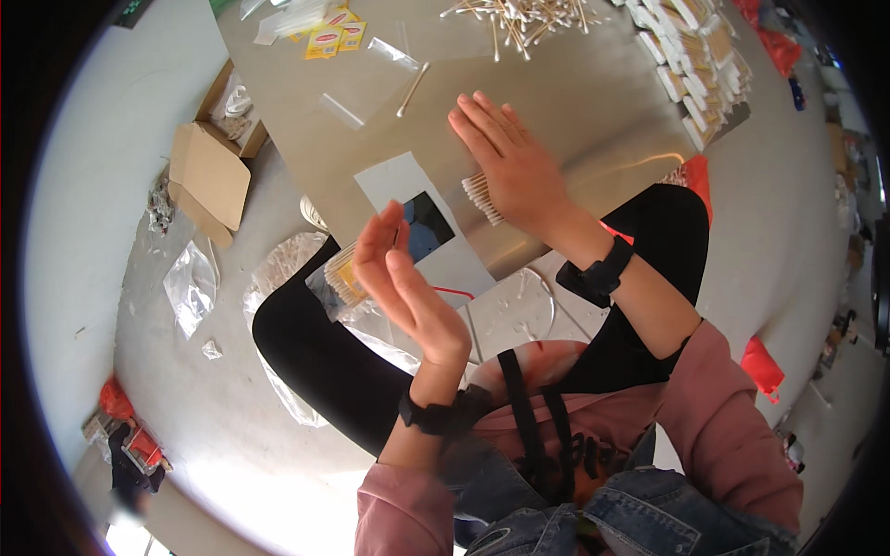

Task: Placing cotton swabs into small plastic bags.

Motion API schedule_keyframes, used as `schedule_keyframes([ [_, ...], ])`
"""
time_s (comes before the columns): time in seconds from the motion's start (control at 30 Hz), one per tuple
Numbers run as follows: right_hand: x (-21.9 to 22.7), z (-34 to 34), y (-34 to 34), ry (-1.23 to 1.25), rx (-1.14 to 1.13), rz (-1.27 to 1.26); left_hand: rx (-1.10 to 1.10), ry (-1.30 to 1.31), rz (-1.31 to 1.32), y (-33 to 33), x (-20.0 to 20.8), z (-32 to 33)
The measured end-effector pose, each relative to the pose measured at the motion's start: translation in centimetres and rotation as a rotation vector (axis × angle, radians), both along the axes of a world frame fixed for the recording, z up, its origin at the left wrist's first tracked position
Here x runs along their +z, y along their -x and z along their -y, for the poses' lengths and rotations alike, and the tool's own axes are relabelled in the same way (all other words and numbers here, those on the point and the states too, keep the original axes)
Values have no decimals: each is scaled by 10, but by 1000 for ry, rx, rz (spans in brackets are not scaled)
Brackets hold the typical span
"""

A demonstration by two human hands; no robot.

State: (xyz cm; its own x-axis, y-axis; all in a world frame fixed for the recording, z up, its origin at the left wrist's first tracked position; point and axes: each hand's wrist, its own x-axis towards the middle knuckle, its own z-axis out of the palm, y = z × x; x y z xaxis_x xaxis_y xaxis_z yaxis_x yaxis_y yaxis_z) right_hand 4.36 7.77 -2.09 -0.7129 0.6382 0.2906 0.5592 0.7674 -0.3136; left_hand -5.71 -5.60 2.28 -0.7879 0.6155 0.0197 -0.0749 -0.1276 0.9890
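My left hand [408, 283], in front of the table's near edge, has its fingers bent around a clear packet of cotton swabs [344, 275] with a yellow card in it. The packet sticks out to the left of the fingers; the rest is hidden behind them. On the metal table [547, 102] my right hand [517, 171] lies flat, fingers stretched out. Beneath its palm is a row of cotton swabs [481, 198], whose tips show on the left side. Between the hands lies a white sheet [387, 181] with a dark picture [428, 227] on it.
Loose cotton swabs [524, 20] are heaped at the far edge, and stacked swab packs [691, 60] stand far right. Yellow cards [324, 41], clear sleeves [394, 53] and a single swab [413, 90] lie far left. An open cardboard box [209, 171] is on the floor at left.
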Motion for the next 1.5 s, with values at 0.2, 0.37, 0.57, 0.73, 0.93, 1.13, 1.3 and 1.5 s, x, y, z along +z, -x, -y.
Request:
schedule_keyframes([
  [0.2,2,6,24,-33,-19,8,-2,-38,186,-12,-13,-14],
  [0.37,2,6,29,5,-27,-3,-297,-13,106,-33,-10,10],
  [0.57,3,6,27,-4,-60,61,-420,25,28,-34,-7,5],
  [0.73,14,2,25,31,-62,31,-407,-1,-52,-26,-1,-3],
  [0.93,59,-14,11,218,-75,-203,-421,175,-541,-26,1,-6],
  [1.13,84,-31,13,261,214,35,-605,522,-949,-35,-20,-10],
  [1.3,76,-32,23,111,370,247,-633,580,-1006,-39,-26,-8],
  [1.5,72,-29,30,-16,460,276,-664,658,-1104,-42,-29,-5],
])
